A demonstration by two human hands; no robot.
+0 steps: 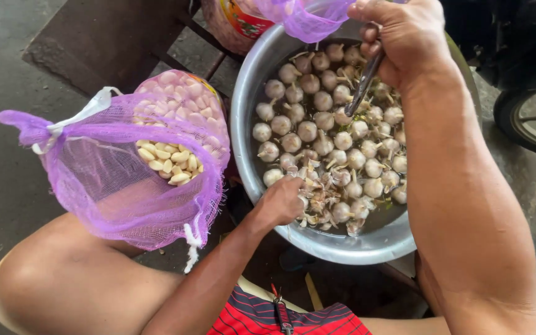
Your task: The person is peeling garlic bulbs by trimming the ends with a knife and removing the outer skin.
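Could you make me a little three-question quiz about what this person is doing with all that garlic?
1. True or false: the garlic bulbs sit in water inside a metal basin.
2. What does the right hand grip? A) a dark metal tool B) a sponge C) a cup
3. Fill in: the peeled cloves lie in a ______ mesh bag.

Key: 1 true; 2 A; 3 purple. The left hand reaches into the bulbs at the basin's near edge.
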